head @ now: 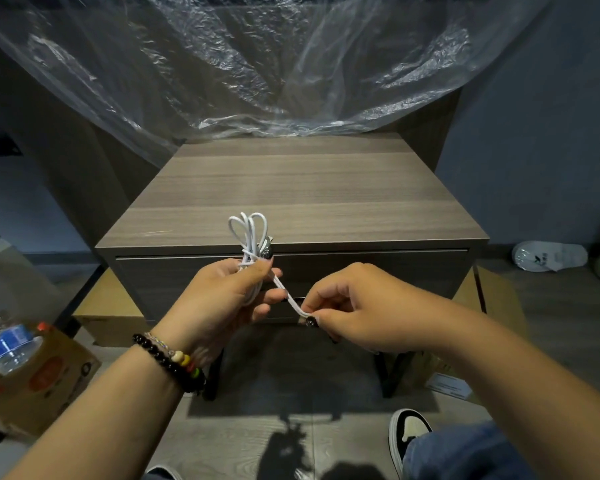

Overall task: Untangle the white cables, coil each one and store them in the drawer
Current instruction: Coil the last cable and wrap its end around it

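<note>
In front of the drawer: both hands up w/ one white cable between them, mid-coil by the look of it.
R hand (pixel 347 306): thumb and forefinger pinching the free tail of the cable right by its dark end plug, other fingers curled under.
Tail: short run, slanting up-left from R pinch to L fist, lightly taut.
L hand (pixel 229 292): fingers wrapped round the waist of the coil, holding the loops together; beaded bracelets (pixel 174 362) on that wrist.
Cable (pixel 248 233): several loops fan out above L fist, a metal plug sticking out beside them at the right.
Feel: light, soft, springy — I'd guess loops want to pop open if L grip slackens. Smooth jacket, so prob slippery; pinch firm, not hard.
Where to hold: keep L hand on the coil waist; R hand best on the cord just behind the plug, not the plug joint — that's the weak spot when bending.
Next, my read: wrap tail round the waist or tuck it, then stow.
Drawer (pixel 291 271): front shut, just behind the hands — needs opening, and both hands are busy.
Stand top (pixel 291 188): bare wood; other cables — can't see any here.
Far: clear plastic sheet (pixel 257 64) draped behind the stand.
</note>
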Available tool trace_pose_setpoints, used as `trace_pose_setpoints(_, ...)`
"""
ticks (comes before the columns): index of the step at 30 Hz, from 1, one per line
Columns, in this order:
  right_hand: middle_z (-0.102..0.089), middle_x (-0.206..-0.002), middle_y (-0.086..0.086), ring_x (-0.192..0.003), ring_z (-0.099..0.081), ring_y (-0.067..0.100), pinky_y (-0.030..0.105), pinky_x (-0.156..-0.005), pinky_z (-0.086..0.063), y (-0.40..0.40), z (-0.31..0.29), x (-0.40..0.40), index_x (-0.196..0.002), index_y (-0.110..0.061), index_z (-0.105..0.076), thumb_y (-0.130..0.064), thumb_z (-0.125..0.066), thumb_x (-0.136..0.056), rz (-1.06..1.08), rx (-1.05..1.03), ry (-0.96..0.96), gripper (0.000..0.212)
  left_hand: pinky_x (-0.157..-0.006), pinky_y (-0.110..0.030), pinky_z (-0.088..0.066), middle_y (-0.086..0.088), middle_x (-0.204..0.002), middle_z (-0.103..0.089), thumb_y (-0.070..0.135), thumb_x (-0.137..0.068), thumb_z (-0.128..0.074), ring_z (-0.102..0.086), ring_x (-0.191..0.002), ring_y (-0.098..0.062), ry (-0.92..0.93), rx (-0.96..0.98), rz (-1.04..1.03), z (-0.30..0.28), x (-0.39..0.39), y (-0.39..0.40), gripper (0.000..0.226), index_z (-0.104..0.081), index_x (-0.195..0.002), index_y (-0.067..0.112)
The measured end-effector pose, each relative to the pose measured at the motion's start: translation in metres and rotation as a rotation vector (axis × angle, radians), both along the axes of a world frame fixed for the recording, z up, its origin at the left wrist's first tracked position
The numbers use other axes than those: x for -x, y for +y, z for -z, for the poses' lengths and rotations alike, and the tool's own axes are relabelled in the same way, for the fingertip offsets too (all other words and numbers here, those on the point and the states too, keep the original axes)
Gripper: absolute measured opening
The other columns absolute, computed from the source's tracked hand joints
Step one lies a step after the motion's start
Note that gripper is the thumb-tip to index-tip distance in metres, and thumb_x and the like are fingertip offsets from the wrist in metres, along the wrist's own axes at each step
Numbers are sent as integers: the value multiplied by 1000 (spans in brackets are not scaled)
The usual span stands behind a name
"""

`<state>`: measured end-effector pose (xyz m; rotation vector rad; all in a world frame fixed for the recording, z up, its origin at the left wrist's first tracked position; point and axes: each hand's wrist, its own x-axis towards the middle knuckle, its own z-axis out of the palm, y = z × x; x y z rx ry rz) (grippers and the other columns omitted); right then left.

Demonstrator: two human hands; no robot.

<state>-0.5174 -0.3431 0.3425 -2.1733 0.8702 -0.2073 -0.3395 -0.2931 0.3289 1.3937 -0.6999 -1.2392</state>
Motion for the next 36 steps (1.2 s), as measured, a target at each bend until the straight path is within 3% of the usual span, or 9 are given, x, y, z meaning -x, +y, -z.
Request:
trace_pose_setpoints(4, -69, -71, -4, -58, -55, 4, 18, -56, -45, 2, -9, 4, -102, -21, -76, -15, -58, -92, -42, 4, -25, 21, -41, -11, -39, -4, -78, -73, 26, -89, -62, -59, -52, -3, -125, -10, -36, 5, -1, -3, 20, -69, -78, 10)
trace_pose_setpoints(7, -68, -69, -3, -59, -53, 2, 17, -57, -43, 2, -14, 8, -102, -16, -77, -11, -60, -91, -55, -44, -78, 20, -42, -13, -34, 2, -57, -55, 27, -88, -64, -46, -43, -2, -130, -1, -39, 7, 1, -4, 21, -69, -83, 8)
trace_pose_setpoints(10, -66, -65, -6, -58, -56, 1, 17, -58, -44, 1, -14, 10, -98, -14, -77, -8, -60, -90, -33, -104, -129, 19, -43, -13, -36, 7, -60, -53, 20, -89, -61, -46, -46, -2, 18, 22, -26, 2, 3, -5, 21, -69, -103, 5)
trace_pose_setpoints(13, -70, -75, 5, -66, -62, 26, 38, -66, -54, -3, -9, 11, -94, -21, -77, -13, -59, -91, -10, -79, -69, 20, -46, -18, -37, 4, -67, -55, 24, -83, -59, -49, -55, -6, 217, 21, 73, -5, 1, -1, 37, -67, -116, 8)
trace_pose_setpoints(15, -71, -79, 6, -74, -65, 29, 42, -71, -55, -4, -7, 12, -95, -21, -76, -15, -58, -91, -6, -64, -24, 20, -45, -18, -36, 1, -69, -54, 30, -79, -58, -47, -57, -7, 280, 32, 129, -7, 2, 1, 44, -65, -119, 14)
trace_pose_setpoints(20, -68, -75, 5, -65, -59, 16, 26, -58, -50, -3, -7, 15, -94, -18, -72, -14, -57, -93, 11, -149, -45, 16, -45, -17, -31, 0, -67, -49, 20, -93, -47, -42, -54, -7, 296, 72, 138, -5, 3, 1, 36, -60, -121, 4)
trace_pose_setpoints(25, -66, -75, 10, -63, -57, 17, 25, -56, -50, -4, -3, 14, -93, -15, -71, -15, -57, -93, 48, -135, -52, 14, -46, -18, -39, -4, -69, -54, 13, -97, -42, -48, -56, -8, 294, 88, 126, -5, 1, 0, 27, -60, -110, -3)
trace_pose_setpoints(31, -58, -64, 7, -51, -54, 12, 20, -51, -43, -7, -7, 15, -88, -19, -73, -16, -56, -92, 136, -12, -82, 17, -53, -17, -51, -15, -84, -72, 12, -98, -46, -64, -63, -10, -56, 37, 108, 0, -5, -1, 27, -67, -85, 1)
trace_pose_setpoints(36, -64, -72, 17, -53, -57, 12, 24, -57, -45, -6, -19, 22, -86, -20, -72, -18, -55, -94, 113, -21, -68, 19, -57, -28, -43, -4, -71, -64, 15, -97, -50, -55, -54, -9, -456, 38, 70, 7, -7, -3, 10, -55, -101, 7)
